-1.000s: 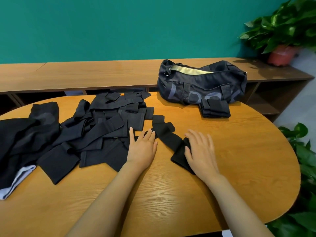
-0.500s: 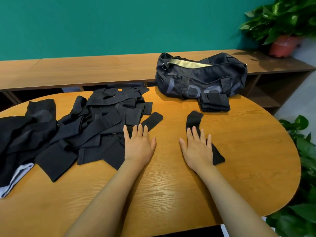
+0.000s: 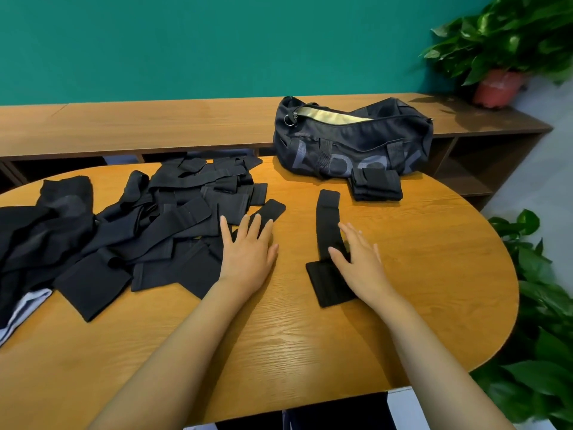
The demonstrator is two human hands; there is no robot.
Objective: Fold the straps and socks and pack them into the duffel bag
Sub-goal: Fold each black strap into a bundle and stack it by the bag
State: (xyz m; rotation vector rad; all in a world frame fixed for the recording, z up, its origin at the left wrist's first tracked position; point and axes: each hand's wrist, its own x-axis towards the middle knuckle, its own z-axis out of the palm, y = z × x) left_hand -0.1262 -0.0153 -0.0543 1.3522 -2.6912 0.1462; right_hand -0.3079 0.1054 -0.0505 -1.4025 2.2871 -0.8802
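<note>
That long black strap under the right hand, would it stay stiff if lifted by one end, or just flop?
Probably flop: the strap lies flat and bends along its length, and the pile of straps drapes limply. It looks thin, so likely light. Pushed, it would likely slide or bunch on the smooth table rather than roll.

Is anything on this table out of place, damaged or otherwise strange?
Nothing looks spilled or damaged. One oddity: a pale cloth at the left edge of the table, partly under the black pile, is the only piece not black. Also, a folded stack lies outside the duffel bag, against its front.
</note>
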